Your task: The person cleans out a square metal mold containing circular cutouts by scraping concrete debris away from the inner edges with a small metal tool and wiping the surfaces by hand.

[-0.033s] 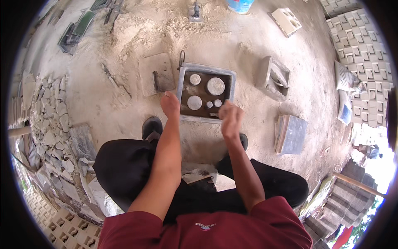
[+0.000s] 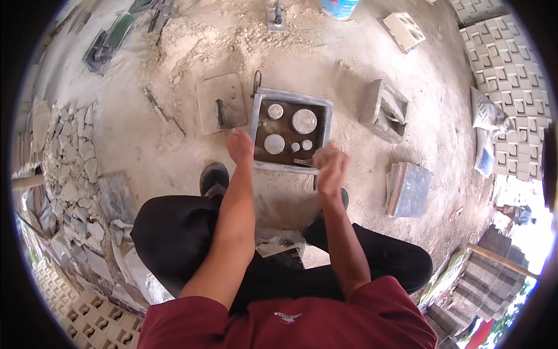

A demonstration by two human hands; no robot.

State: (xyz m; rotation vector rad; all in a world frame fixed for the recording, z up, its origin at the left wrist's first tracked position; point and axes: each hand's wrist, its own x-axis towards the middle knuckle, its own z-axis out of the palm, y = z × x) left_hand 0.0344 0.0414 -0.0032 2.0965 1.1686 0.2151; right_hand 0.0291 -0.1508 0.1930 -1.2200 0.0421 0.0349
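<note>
A square grey metal mould (image 2: pixel 293 168) sits on the dusty ground in front of me. Several round pale discs of different sizes, among them a large one (image 2: pixel 304 121), stand up inside it from a brown, damp-looking fill. My left hand (image 2: pixel 240 146) is closed at the mould's left wall, its fingertips mostly hidden. At the near right corner, my right hand (image 2: pixel 331 166) is closed around a small tool, slightly blurred. Only the tool's thin flat blade (image 2: pixel 303 162) shows, lying over the fill along the near wall; the handle is hidden in my fist.
Left of the mould lies a flat square plate with a handle (image 2: pixel 222 103). A grey open box (image 2: pixel 385 110) and stacked flat boards (image 2: pixel 409 189) are on the right. Farther off are a hand float (image 2: pixel 277 20), a perforated block (image 2: pixel 403 31) and a blue bucket (image 2: pixel 339 7).
My right hand has shifted slightly right and toward me with the tool. My left hand stays at the mould's left wall. The whole view has moved a little.
</note>
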